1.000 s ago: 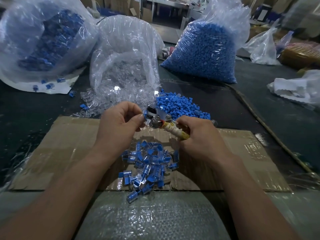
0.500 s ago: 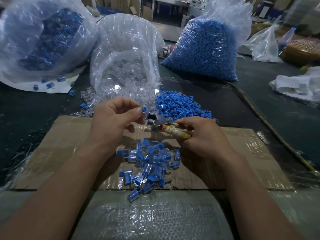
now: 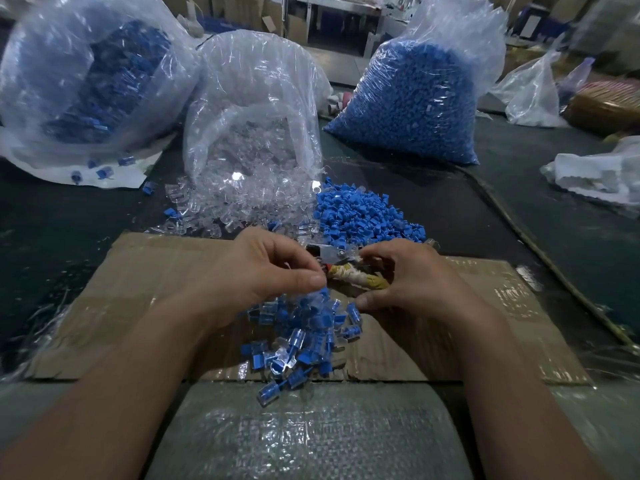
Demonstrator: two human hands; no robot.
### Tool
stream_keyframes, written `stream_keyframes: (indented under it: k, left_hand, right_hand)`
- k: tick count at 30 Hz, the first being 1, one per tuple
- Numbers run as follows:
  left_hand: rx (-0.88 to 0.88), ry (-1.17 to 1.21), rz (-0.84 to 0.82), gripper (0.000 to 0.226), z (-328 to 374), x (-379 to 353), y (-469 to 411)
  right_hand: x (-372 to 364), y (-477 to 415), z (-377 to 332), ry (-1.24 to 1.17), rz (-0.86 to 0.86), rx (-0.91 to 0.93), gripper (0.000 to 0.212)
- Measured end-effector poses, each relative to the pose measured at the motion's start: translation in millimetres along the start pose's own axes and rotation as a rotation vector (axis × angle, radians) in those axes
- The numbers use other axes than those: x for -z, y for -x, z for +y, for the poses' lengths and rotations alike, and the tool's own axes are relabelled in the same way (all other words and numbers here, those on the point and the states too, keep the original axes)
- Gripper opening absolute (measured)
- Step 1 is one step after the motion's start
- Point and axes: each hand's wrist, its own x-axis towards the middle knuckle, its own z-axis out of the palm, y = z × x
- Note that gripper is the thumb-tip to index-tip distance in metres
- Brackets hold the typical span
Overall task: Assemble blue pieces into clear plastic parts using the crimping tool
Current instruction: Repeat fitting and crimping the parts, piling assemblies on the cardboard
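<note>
The right hand point(image 3: 412, 282) grips the tool point(image 3: 349, 277), its fingers curled round the tape-wrapped handle, the metal head pointing left and far, toward the left hand point(image 3: 270, 271). The left hand is just beside that head with fingers curled and thumb against forefinger; motion blur hides whether it pinches a piece, so I cannot tell. Both hands hover over a cardboard sheet point(image 3: 156, 278) lying on the dark counter point(image 3: 69, 216). Under and nearer than the hands, a heap of joined pieces point(image 3: 304, 337), blue inside clear, lies on the cardboard and spills over its near edge. Just beyond the cardboard, loose blue pieces point(image 3: 360, 216) are piled at right, touching a spill of clear parts point(image 3: 239, 202) at left that runs out of an open clear bag point(image 3: 249, 98). A full blue bag point(image 3: 412, 98) stands far right, and a third bag point(image 3: 86, 74) of mixed blue and clear lies far left.
</note>
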Motion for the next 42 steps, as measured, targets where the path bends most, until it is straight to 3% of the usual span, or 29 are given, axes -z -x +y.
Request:
stream_keyframes:
  k: [2,4,6,8,12,17,20,31,35,38,42]
  left_hand:
    - [-0.010,0.030,0.132,0.010,-4.3,3.0,-3.2]
    - [-0.046,-0.013,0.385,0.005,-10.0,6.1,-7.3]
    - [-0.102,-0.173,0.620,0.012,-16.7,10.4,-12.7]
    - [-0.112,-0.358,0.721,0.020,-20.8,14.7,-16.9]
    - [-0.070,-0.606,0.698,0.035,-29.2,20.4,-23.7]
    - [0.061,-0.833,0.520,0.047,-35.4,24.3,-30.4]
    - [0.132,-0.948,0.459,0.045,-37.0,26.6,-33.1]
    - [-0.001,-0.770,0.611,0.024,-33.0,22.5,-25.3]
    - [-0.072,-0.473,0.629,0.039,-27.3,18.9,-18.1]
    - [-0.074,-0.272,0.560,0.028,-23.0,15.4,-13.3]
    - [-0.087,-0.171,0.525,0.034,-18.9,12.2,-10.2]
  right_hand:
    - [0.4,0.0,1.4,-0.010,-0.024,-0.003,0.079]
    - [0.6,0.3,1.6,-0.026,-0.043,-0.009,0.081]
    - [1.6,0.5,2.0,-0.031,-0.055,-0.014,0.083]
    - [3.2,1.2,3.4,-0.038,-0.064,-0.004,0.082]
    - [6.0,2.6,3.5,-0.090,-0.013,0.018,0.067]
    - [8.3,1.8,1.7,-0.196,0.325,0.020,0.039]
    - [9.2,1.7,3.2,-0.201,0.405,0.007,0.025]
    - [9.6,0.6,4.7,-0.213,0.491,-0.062,0.009]
    - [10.3,-1.9,10.7,-0.216,0.537,-0.135,0.011]
    - [9.3,-4.8,15.6,-0.218,0.555,-0.187,0.011]
    - [5.5,-11.9,19.1,-0.178,0.522,-0.229,0.014]
